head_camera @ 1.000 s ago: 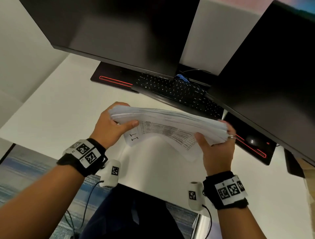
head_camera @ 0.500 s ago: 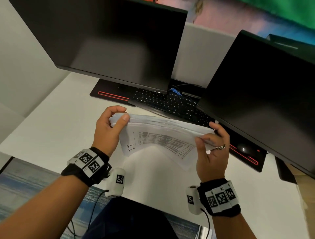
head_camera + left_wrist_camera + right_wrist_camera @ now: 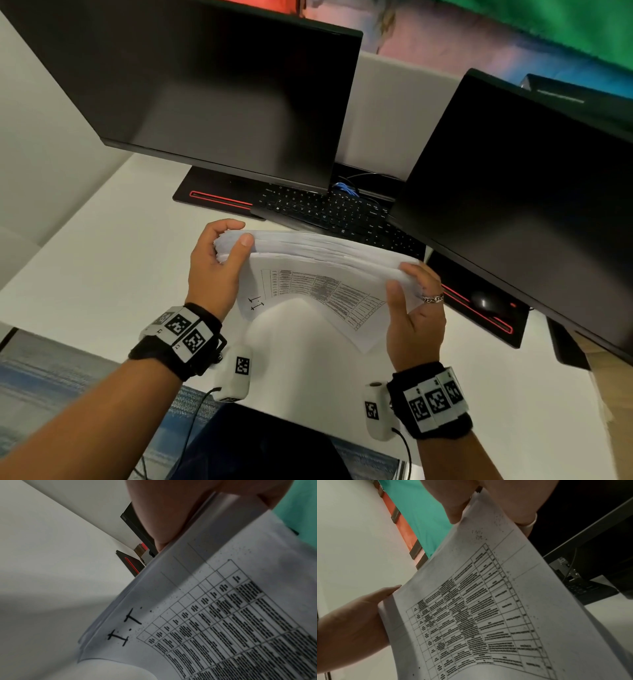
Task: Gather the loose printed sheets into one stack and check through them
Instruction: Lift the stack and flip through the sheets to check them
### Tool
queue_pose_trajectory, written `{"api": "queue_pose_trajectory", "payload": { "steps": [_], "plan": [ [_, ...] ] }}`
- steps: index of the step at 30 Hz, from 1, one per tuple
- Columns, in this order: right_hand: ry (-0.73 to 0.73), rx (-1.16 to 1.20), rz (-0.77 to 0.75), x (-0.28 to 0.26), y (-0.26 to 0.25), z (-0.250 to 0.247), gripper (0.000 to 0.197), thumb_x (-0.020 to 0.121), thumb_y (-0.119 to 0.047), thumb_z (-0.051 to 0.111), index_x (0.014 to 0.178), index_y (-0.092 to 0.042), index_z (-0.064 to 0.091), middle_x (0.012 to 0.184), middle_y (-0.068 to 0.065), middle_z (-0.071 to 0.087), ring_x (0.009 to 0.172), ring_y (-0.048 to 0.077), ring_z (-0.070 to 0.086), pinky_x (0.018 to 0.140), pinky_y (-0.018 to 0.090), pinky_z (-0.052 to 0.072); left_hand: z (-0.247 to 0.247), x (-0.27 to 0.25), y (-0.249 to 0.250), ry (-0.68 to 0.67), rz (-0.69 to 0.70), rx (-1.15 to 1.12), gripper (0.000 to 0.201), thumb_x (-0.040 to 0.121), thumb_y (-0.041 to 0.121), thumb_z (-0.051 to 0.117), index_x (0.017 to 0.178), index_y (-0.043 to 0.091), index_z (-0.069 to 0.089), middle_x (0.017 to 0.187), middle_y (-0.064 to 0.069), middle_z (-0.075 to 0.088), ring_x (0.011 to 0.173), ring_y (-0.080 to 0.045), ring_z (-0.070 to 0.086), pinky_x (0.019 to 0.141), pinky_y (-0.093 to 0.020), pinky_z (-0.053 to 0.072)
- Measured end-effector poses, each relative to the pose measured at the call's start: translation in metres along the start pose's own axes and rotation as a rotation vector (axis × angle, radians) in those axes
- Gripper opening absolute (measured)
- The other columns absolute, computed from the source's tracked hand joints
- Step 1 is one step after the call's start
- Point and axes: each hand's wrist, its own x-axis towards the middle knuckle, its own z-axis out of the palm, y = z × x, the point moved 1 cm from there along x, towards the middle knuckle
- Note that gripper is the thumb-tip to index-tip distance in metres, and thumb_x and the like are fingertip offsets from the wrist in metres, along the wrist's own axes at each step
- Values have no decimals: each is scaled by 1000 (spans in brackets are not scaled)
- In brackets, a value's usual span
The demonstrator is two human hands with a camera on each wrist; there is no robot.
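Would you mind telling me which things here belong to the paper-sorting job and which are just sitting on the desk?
Part of the job:
- stack of printed sheets, held above the desk
- left hand, gripping one end
- right hand, gripping the other end

Just lying about:
- two dark monitors
- keyboard
- mouse
- desk mat

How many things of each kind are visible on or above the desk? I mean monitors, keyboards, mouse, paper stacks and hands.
Monitors: 2
Keyboard: 1
Mouse: 1
Paper stack: 1
Hands: 2, left hand, right hand
Total: 7
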Motion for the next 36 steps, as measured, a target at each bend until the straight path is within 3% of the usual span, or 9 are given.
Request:
{"api": "queue_pose_trajectory", "payload": {
  "steps": [5, 9, 13, 16, 18, 23, 26, 32, 36],
  "plan": [
    [23, -21, 44, -3, 4, 2, 16, 94, -39, 55, 97, -55, 54, 120, -1, 58, 117, 31, 59, 88, 61, 53, 2, -1, -1, 26, 2, -39, 25, 82, 46, 59, 101, 29, 61, 95, 15, 63, 83, -2, 59, 73, -21, 48],
    [54, 18, 9, -1, -8, 2, 18, 90, -37, 57, 94, -54, 57, 123, -1, 59, 117, 14, 57, 100, 39, 50, 2, 0, -1, 49, -21, -57, 24, 85, 40, 58, 103, 23, 62, 93, 12, 62, 81, -2, 58, 72, -21, 47],
    [71, 8, 63, -5, -8, 2, 14, 87, -36, 59, 85, -50, 59, 125, -4, 59, 116, 15, 58, 94, 37, 53, 2, 2, 0, 56, -27, -52, 20, 88, 34, 58, 103, 22, 62, 94, 13, 62, 80, 2, 58, 70, -15, 47],
    [38, -19, -15, -7, -9, 3, 2, 87, -31, 62, 86, -29, 61, 125, -20, 54, 109, -3, 57, 84, 14, 52, 3, 1, 1, 66, -30, -48, 23, 89, 36, 57, 104, 19, 63, 93, 13, 62, 77, 7, 57, 67, -9, 46],
    [32, -52, -50, -8, -7, 4, 14, 88, -28, 63, 86, -15, 60, 125, -19, 52, 110, -10, 54, 82, 7, 49, 3, 1, 1, 67, -37, -43, 24, 89, 37, 57, 103, 19, 63, 93, 14, 62, 77, 7, 58, 66, -9, 45],
    [88, -66, -8, -9, 0, 0, 24, 88, -7, 72, 83, -26, 59, 128, -21, 49, 113, -8, 52, 89, 25, 52, 5, 1, 2, 46, -54, -25, 27, 88, 41, 55, 103, 20, 62, 93, 13, 61, 78, 2, 57, 69, -17, 46],
    [43, -63, -73, -10, -7, 1, 9, 87, -22, 69, 83, -24, 62, 132, -18, 47, 115, -5, 52, 88, 15, 50, 5, 1, 2, 57, -52, 1, 24, 92, 42, 54, 104, 22, 61, 93, 13, 62, 77, 5, 58, 70, -22, 45],
    [45, -103, -113, -13, -3, 3, 4, 90, -24, 64, 90, -22, 68, 134, -24, 44, 120, 3, 51, 90, 48, 56, 0, 0, 1, 18, -40, 35, 29, 84, 52, 58, 107, 34, 56, 104, 5, 62, 90, -17, 64, 73, -32, 52],
    [92, -76, -28, -17, -11, 7, 12, 91, -30, 60, 85, -25, 69, 130, -26, 49, 114, 9, 55, 85, 48, 56, -3, -1, -2, 17, -29, 51, 30, 87, 49, 60, 113, 36, 54, 114, 0, 61, 101, -25, 63, 83, -40, 55]
  ]
}}
